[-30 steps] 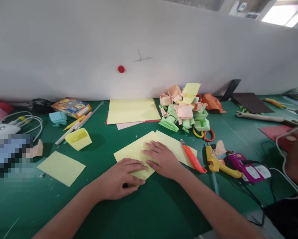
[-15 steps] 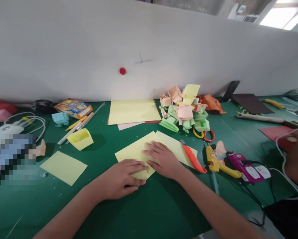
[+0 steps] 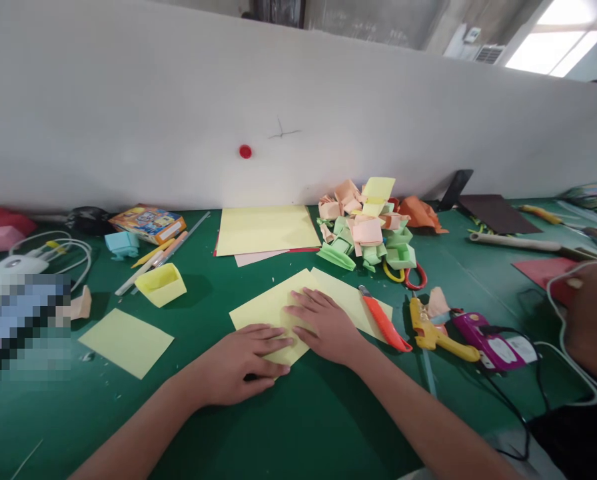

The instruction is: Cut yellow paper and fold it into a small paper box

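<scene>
A sheet of pale yellow paper (image 3: pixel 271 300) lies on the green table under both my hands. My left hand (image 3: pixel 241 363) rests flat on its lower left part, fingers stretched to the right. On its right part lies my right hand (image 3: pixel 326 327), palm down with the fingers spread. Just right of that hand, a second yellow sheet (image 3: pixel 343 293) reaches out from beside the first. An orange-red utility knife (image 3: pixel 384 320) lies across this second sheet. Further left are a smaller yellow sheet (image 3: pixel 126 342) and a folded yellow paper box (image 3: pixel 161 285).
Behind the hands lies a stack of yellow paper (image 3: pixel 268 230); a heap of folded paper pieces (image 3: pixel 366 230) stands right of it. Scissors (image 3: pixel 415 275), a yellow glue gun (image 3: pixel 438 333) and a purple device (image 3: pixel 493 341) with cables lie right. Another person (image 3: pixel 591 320) is at the right edge.
The camera view has tilted up slightly, so things sit a little lower in the picture. Both hands stay on the sheet, almost still.
</scene>
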Demonstrator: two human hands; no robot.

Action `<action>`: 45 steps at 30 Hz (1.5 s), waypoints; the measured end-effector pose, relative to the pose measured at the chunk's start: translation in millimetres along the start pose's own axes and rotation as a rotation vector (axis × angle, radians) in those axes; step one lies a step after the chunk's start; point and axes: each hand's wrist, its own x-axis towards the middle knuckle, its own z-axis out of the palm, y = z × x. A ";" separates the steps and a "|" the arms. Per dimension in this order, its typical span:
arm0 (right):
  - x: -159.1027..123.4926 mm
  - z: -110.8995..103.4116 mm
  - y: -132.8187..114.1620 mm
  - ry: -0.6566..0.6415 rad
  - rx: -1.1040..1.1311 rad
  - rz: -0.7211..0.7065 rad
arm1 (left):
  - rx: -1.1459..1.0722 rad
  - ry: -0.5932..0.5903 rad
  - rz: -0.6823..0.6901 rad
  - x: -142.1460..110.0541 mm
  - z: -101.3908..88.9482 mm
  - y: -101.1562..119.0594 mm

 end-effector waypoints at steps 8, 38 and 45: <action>-0.7 1.2 -1.9 0.019 -0.012 -0.001 | 0.013 -0.016 0.001 -1.4 0.1 -1.8; -4.2 0.1 -2.6 0.004 -0.017 0.014 | 0.034 -0.169 -0.069 -2.0 -2.8 -6.2; -15.7 -5.5 -17.1 0.019 -0.056 -0.049 | 0.032 -0.206 -0.084 -0.3 -5.0 -4.3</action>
